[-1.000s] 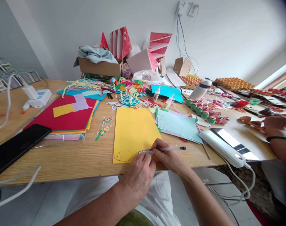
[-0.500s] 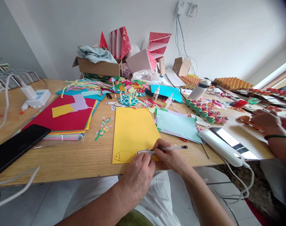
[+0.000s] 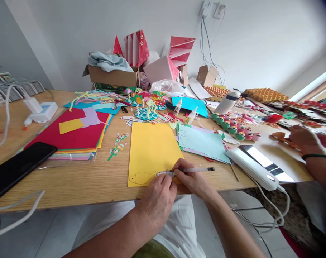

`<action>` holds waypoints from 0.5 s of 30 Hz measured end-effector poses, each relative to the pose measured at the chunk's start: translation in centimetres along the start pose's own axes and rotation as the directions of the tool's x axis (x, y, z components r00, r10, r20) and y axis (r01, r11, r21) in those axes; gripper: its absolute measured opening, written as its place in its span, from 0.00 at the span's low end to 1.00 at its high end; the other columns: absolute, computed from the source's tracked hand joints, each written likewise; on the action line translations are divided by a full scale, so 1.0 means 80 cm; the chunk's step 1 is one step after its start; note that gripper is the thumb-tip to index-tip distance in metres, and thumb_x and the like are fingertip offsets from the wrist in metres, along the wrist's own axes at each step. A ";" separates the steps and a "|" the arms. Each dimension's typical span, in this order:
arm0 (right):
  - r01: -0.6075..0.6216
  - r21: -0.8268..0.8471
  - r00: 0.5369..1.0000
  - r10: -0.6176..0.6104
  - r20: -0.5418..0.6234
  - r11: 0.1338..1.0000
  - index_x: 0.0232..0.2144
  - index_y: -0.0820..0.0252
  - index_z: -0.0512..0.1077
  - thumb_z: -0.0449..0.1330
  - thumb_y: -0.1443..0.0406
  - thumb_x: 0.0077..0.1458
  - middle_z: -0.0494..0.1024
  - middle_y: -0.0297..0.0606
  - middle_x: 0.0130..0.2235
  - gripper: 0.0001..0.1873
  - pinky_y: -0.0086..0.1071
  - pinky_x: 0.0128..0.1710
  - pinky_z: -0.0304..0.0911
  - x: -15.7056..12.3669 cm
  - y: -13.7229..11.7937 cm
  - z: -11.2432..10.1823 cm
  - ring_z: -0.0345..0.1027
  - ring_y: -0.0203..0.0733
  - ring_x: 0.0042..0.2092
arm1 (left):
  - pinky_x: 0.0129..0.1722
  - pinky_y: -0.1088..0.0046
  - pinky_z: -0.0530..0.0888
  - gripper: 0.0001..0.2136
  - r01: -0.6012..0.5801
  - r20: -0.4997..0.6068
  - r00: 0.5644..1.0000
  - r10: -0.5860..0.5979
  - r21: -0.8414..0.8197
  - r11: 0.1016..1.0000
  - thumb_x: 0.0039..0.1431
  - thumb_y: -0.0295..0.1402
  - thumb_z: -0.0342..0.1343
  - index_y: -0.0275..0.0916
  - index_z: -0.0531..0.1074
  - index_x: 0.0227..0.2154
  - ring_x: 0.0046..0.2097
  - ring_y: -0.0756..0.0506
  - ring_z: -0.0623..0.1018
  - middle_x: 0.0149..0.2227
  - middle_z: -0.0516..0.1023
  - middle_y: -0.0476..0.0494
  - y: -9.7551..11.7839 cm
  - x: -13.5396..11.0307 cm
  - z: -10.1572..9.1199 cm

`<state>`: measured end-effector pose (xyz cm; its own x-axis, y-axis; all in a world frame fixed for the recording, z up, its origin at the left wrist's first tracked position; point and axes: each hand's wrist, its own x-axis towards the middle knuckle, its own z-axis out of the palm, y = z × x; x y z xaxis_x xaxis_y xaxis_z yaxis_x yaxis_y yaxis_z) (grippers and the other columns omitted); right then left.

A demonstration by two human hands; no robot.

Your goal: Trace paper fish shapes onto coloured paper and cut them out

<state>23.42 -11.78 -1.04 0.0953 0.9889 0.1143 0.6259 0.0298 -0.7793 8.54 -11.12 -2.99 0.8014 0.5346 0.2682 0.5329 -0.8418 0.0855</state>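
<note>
A yellow paper sheet (image 3: 151, 148) lies on the wooden table (image 3: 79, 181), with a fish outline (image 3: 141, 177) drawn near its front left corner. My right hand (image 3: 192, 179) is closed round a pen (image 3: 197, 169), its tip at the sheet's front edge. My left hand (image 3: 159, 199) rests with curled fingers on the sheet, pinning a small grey paper fish template (image 3: 165, 173) beside the pen tip.
A stack of coloured paper (image 3: 77, 134), a black phone (image 3: 18, 166), glue bottles (image 3: 191, 116), paper crafts (image 3: 147, 104), a light blue sheet (image 3: 203, 143) and a white device (image 3: 255, 168) crowd the table. Another person's hands (image 3: 304, 139) work at the right. Boxes (image 3: 111, 75) stand at the back.
My hands have barely moved; the pen's tail shifted slightly. The other person's hand at the right moved a little to the left.
</note>
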 end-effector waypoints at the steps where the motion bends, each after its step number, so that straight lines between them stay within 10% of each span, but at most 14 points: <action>1: -0.001 -0.003 1.000 0.001 0.000 1.000 0.22 0.59 0.63 0.50 0.72 0.45 0.65 0.28 0.21 0.05 0.26 0.22 0.50 0.000 0.000 0.000 0.56 0.32 0.23 | 0.37 0.66 0.72 0.07 0.002 -0.001 1.000 -0.002 -0.001 1.000 0.54 0.22 0.48 0.34 0.69 0.34 0.37 0.44 0.70 0.33 0.68 0.43 0.000 0.000 0.000; 15: -0.023 -0.003 0.999 0.023 0.042 1.000 0.22 0.58 0.62 0.50 0.71 0.45 0.61 0.26 0.20 0.05 0.26 0.21 0.47 0.002 0.001 -0.008 0.52 0.32 0.23 | 0.37 0.65 0.72 0.12 0.001 0.026 1.000 0.000 -0.033 0.999 0.54 0.25 0.49 0.29 0.67 0.42 0.37 0.43 0.70 0.35 0.69 0.42 -0.002 0.001 -0.007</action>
<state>23.98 -11.69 -0.74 0.0772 0.9945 0.0701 0.6257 0.0064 -0.7801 8.39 -10.97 -2.41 0.8081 0.5363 0.2435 0.5243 -0.8434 0.1177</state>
